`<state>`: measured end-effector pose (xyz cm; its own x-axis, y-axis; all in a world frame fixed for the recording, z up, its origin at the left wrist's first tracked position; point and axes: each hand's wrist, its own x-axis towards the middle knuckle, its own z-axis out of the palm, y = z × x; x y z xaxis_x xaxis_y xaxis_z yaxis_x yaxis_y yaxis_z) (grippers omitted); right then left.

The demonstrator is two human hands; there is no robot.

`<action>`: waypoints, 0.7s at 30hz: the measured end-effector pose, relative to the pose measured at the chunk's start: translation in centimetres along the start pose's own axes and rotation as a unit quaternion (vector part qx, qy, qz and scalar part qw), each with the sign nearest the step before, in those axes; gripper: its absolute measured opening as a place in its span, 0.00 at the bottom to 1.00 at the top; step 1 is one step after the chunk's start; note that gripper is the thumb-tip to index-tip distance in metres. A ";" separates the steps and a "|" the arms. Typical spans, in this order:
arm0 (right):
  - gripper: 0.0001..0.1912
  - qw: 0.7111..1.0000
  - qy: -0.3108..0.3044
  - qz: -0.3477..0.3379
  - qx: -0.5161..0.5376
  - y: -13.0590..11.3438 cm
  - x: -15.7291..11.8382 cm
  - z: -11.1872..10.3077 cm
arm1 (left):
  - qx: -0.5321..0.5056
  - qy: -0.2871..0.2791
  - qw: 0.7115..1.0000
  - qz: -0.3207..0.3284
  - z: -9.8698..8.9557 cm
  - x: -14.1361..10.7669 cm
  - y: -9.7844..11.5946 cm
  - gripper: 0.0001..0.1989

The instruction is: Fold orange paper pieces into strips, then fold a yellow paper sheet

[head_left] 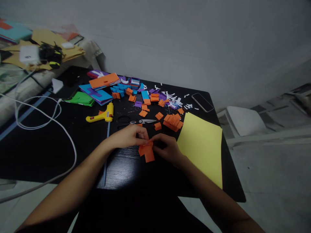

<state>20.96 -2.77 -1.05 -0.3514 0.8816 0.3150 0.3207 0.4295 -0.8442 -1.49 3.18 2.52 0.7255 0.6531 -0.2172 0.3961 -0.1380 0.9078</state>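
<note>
Between my two hands is a piece of folded orange paper [147, 152], its lower flaps hanging toward me. My left hand [133, 135] pinches its top edge from the left. From the right, the fingers of my right hand [167, 146] close on the same edge, near the left fingertips. Just beyond my hands lie scissors [147, 121] with dark handles. Small folded orange paper pieces [173, 122] are heaped to the right of them, and more are scattered behind. Left of the scissors rests a yellow glue gun [103, 115].
A stack of yellow paper [201, 142] covers the table's right side, with a phone [202, 102] behind it. White paper scraps [173, 98] lie at the back. Coloured folded papers [104, 81] are piled back left. A white cable [65, 131] loops across the left side.
</note>
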 end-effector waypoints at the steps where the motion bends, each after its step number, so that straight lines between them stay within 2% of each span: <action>1: 0.10 1.000 0.002 0.000 0.000 0.0 0.0 0.0 | 0.001 -0.001 1.000 -0.001 0.0 0.0 0.0 0.09; 21: 0.11 0.999 0.006 0.043 0.002 0.3 -0.2 0.2 | -0.027 -0.008 1.000 -0.006 0.1 0.0 -0.1 0.10</action>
<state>20.99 -2.89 -1.43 -0.3123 0.9174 0.2468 0.3453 0.3517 -0.8701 -1.47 3.11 2.39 0.7300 0.6419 -0.2347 0.3748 -0.0889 0.9228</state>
